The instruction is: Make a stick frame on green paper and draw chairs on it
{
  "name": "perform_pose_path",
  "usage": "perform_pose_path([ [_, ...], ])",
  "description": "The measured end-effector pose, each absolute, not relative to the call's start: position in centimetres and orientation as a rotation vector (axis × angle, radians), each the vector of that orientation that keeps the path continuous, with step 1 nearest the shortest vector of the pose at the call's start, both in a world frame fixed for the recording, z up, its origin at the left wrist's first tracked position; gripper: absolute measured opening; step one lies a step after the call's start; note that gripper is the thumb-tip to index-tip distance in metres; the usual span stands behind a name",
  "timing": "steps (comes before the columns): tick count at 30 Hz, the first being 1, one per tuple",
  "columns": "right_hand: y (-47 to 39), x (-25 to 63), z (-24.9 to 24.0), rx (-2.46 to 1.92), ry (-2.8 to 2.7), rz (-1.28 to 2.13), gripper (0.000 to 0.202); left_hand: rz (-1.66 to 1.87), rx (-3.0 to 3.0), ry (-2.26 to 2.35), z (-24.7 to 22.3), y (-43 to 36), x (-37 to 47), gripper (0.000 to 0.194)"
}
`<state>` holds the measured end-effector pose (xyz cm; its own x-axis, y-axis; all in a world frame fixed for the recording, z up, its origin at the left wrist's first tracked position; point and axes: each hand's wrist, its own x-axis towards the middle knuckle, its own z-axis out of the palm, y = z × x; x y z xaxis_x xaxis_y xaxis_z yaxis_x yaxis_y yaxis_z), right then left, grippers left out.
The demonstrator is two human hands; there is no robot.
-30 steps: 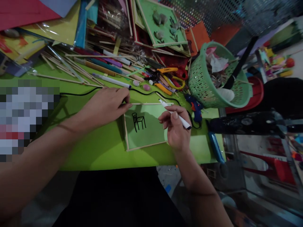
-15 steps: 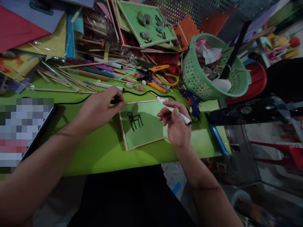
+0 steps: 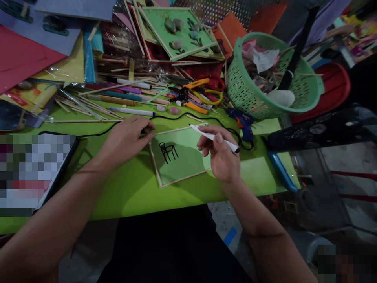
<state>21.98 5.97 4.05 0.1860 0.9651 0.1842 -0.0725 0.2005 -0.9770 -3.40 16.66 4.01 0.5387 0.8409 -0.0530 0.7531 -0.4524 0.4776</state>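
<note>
A green card (image 3: 188, 165) edged with thin wooden sticks lies flat on the table, with a chair drawn on it in black line (image 3: 169, 152). My left hand (image 3: 129, 135) is at the card's upper left corner, thumb and forefinger closed on its edge. Over the card's right side is my right hand (image 3: 224, 157), wrapped round a white marker (image 3: 209, 135). The marker is uncapped at its dark tip, which points left above the card's top edge, apart from the drawing. Its dark back end sticks out to the right.
Behind the card lie pens, sticks, orange-handled pliers (image 3: 196, 83) and pebbles (image 3: 173, 111). A blue glue gun (image 3: 244, 122) and its black cord sit near a green basket (image 3: 273, 98) of scraps. Framed stone pictures (image 3: 179, 31) are stacked at the back. A blurred-out screen (image 3: 38, 173) is left.
The marker has tipped a little flatter, its tip turning left. Both hands stay close to the same places on the card. The whole view has shifted slightly.
</note>
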Motion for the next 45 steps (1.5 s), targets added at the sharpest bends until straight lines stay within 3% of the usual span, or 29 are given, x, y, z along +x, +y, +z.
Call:
perform_pose_path([
  [21,6.0,22.2,4.5,-1.07,-1.018,1.006,0.033,0.275,2.285,1.418,5.2,16.0,-3.1,0.015],
  [30,6.0,22.3,4.7,-1.017,-1.018,1.015,0.028,0.514,1.948,1.317,4.4,16.6,-3.6,0.024],
  [45,5.9,22.2,4.8,-1.014,-1.017,0.995,0.026,0.268,1.939,1.257,4.8,17.2,-4.8,0.04],
])
